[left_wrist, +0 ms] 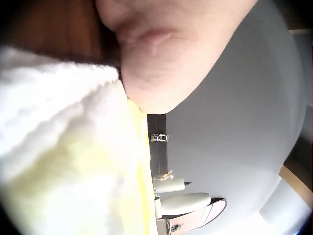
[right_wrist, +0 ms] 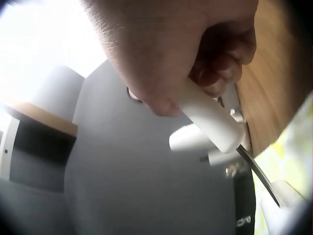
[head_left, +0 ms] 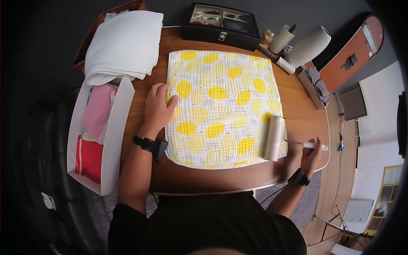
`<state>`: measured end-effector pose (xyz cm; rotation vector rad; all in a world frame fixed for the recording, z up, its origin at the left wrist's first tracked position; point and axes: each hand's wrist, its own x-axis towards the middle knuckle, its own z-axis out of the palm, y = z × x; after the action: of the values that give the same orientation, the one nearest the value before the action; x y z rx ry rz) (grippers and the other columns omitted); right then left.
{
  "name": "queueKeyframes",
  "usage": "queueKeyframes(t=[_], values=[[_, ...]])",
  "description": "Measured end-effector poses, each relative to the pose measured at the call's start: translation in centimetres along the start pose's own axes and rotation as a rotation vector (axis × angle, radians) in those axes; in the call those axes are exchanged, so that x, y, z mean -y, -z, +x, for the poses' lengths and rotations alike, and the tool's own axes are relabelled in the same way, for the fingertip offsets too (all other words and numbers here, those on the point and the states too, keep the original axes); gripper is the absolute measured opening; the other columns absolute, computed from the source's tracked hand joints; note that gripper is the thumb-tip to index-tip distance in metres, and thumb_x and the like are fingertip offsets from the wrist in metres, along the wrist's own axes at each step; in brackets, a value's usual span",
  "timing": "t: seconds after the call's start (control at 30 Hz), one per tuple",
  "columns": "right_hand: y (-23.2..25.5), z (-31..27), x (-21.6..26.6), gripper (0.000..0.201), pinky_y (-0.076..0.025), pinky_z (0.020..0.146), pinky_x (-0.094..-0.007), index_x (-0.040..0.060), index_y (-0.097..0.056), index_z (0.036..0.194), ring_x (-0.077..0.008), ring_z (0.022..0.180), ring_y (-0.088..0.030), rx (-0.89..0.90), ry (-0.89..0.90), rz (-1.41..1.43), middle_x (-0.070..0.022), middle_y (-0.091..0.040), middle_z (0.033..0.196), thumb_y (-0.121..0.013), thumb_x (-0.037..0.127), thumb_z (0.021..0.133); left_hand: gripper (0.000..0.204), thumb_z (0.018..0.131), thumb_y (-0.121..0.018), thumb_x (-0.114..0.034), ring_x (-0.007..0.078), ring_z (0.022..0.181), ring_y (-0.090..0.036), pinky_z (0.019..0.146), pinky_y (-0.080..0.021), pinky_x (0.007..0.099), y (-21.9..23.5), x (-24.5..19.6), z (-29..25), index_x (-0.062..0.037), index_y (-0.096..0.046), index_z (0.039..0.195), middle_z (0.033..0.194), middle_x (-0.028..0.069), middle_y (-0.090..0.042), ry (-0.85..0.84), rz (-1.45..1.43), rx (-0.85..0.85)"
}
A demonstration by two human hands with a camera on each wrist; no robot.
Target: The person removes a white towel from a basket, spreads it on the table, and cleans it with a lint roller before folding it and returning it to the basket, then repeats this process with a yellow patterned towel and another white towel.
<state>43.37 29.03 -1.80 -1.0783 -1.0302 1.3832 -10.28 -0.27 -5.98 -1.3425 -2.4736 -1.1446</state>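
Observation:
A white cloth with yellow lemon prints [head_left: 221, 110] lies spread flat on the wooden table [head_left: 170, 182]. My left hand [head_left: 159, 104] rests at its left edge, fingertips and thumb on the fabric; the left wrist view shows that hand [left_wrist: 166, 63] beside the cloth's edge. By its white handle [right_wrist: 210, 117], my right hand [right_wrist: 161, 49] grips a lint roller. In the head view the right hand [head_left: 312, 155] is off the cloth's lower right corner, and the white roller [head_left: 274, 139] lies over the cloth's right side, slightly blurred.
A white box [head_left: 117, 140] with folded pink and red clothes stands at left, with folded white cloths [head_left: 123, 46] behind it. Along the back are a black glasses case [head_left: 221, 34], a pale vase [head_left: 310, 44], a small box with grey cloth [head_left: 314, 87] and an orange-backed oval board [head_left: 352, 53].

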Motion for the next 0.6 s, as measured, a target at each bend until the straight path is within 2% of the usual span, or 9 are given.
queueKeyframes(t=[0.07, 0.13, 0.2, 0.27, 0.37, 0.47, 0.5, 0.6], values=[[-5.7, -2.2, 0.3, 0.034, -0.029, 0.052, -0.0253, 0.0066, -0.067, 0.092, -0.0056, 0.056, -0.039, 0.051, 0.064, -0.059, 0.0024, -0.056, 0.071, -0.066, 0.035, 0.110, 0.046, 0.102, -0.073, -0.020, 0.0396, 0.124, -0.061, 0.104, -0.052, 0.0452, 0.0, 0.0, 0.0, 0.0003, -0.062, 0.142, 0.142, 0.0198, -0.059, 0.015, -0.023, 0.010], [-10.2, -4.2, -1.2, 0.029, -0.033, 0.055, -0.0266, 0.0049, -0.072, 0.098, -0.0071, 0.061, -0.044, 0.203, 0.090, -0.170, -0.0027, -0.065, 0.080, -0.066, 0.031, 0.111, 0.044, 0.102, -0.072, -0.020, 0.0400, 0.124, -0.061, 0.105, -0.051, 0.0465, 0.0, 0.0, 0.0, -0.0006, -0.062, 0.141, 0.140, 0.0194, -0.059, 0.028, -0.045, 0.015], [-15.3, -7.2, -1.9, 0.026, -0.046, 0.064, -0.0278, 0.0046, -0.079, 0.099, -0.0093, 0.074, -0.059, 0.459, 0.049, -0.186, -0.0058, -0.075, 0.090, -0.071, 0.029, 0.108, 0.042, 0.102, -0.071, -0.020, 0.0412, 0.126, -0.060, 0.109, -0.049, 0.0496, 0.0, -0.1, 0.1, -0.0015, -0.063, 0.139, 0.137, 0.0186, -0.061, 0.043, -0.068, 0.012], [-19.6, -9.7, -2.4, 0.021, -0.052, 0.071, -0.0263, 0.0031, -0.082, 0.108, -0.0098, 0.081, -0.066, 0.663, -0.059, -0.274, -0.0058, -0.078, 0.096, -0.077, 0.023, 0.105, 0.041, 0.102, -0.071, -0.018, 0.0413, 0.127, -0.060, 0.109, -0.049, 0.0494, 0.1, 0.0, 0.1, -0.0016, -0.063, 0.139, 0.138, 0.0183, -0.061, 0.051, -0.077, 0.023], [-22.9, -11.8, -1.8, 0.021, -0.053, 0.075, -0.0255, 0.0015, -0.082, 0.116, -0.0086, 0.084, -0.066, 0.874, -0.100, -0.429, -0.0042, -0.078, 0.097, -0.081, 0.018, 0.102, 0.040, 0.103, -0.070, -0.017, 0.0412, 0.127, -0.060, 0.109, -0.049, 0.0492, 0.4, 0.1, 0.1, -0.0019, -0.063, 0.140, 0.139, 0.0177, -0.061, 0.033, -0.083, 0.042], [-21.2, -10.8, -2.1, 0.023, -0.052, 0.075, -0.0245, 0.0019, -0.082, 0.120, -0.0078, 0.085, -0.065, 0.766, -0.061, -0.368, -0.0024, -0.078, 0.098, -0.082, 0.016, 0.101, 0.041, 0.102, -0.071, -0.016, 0.0408, 0.128, -0.060, 0.110, -0.049, 0.0490, 0.7, -0.1, -0.1, -0.0021, -0.063, 0.140, 0.140, 0.0163, -0.062, 0.044, -0.098, 0.048], [-20.0, -10.3, -1.7, 0.023, -0.051, 0.076, -0.0236, 0.0020, -0.083, 0.118, -0.0083, 0.084, -0.065, 0.679, -0.061, -0.379, -0.0010, -0.077, 0.096, -0.082, 0.016, 0.100, 0.042, 0.102, -0.071, -0.016, 0.0407, 0.128, -0.060, 0.110, -0.049, 0.0489, 0.6, 0.0, -0.2, -0.0020, -0.064, 0.140, 0.139, 0.0162, -0.062, 0.040, -0.102, 0.044], [-13.6, -7.9, -1.0, 0.022, -0.052, 0.079, -0.0242, 0.0003, -0.080, 0.115, -0.0100, 0.090, -0.067, 0.508, -0.009, -0.341, -0.0049, -0.077, 0.105, -0.079, 0.016, 0.100, 0.042, 0.101, -0.071, -0.017, 0.0405, 0.127, -0.060, 0.110, -0.049, 0.0488, 0.3, 0.0, -0.1, -0.0018, -0.064, 0.140, 0.139, 0.0161, -0.063, 0.044, -0.102, 0.038]])
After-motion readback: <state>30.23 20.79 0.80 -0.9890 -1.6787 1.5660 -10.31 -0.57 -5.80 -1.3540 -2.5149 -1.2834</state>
